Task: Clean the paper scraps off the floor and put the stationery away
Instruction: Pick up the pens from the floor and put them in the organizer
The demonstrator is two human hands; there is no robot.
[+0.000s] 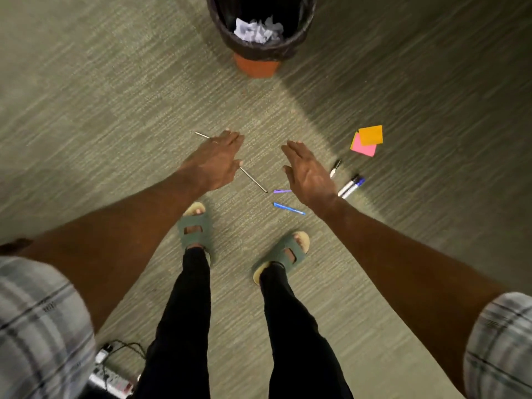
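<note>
I look down at a grey-green carpet. My left hand (214, 159) hangs open above a thin metal rod (253, 180), hiding its middle. My right hand (308, 171) is open too, fingers straight, holding nothing. Between and below the hands lie a purple pen (282, 191) and a blue pen (289, 208). Right of my right hand lie a small marker (335, 168) and two markers side by side (351, 186). Orange and pink sticky notes (368, 139) lie farther right. A bin (259, 47) at the top holds crumpled white paper (257, 30).
My feet in green sandals (195, 226) stand just below the pens. A power strip with cables (112, 372) lies at the bottom left. Open carpet spreads to the left and the far right.
</note>
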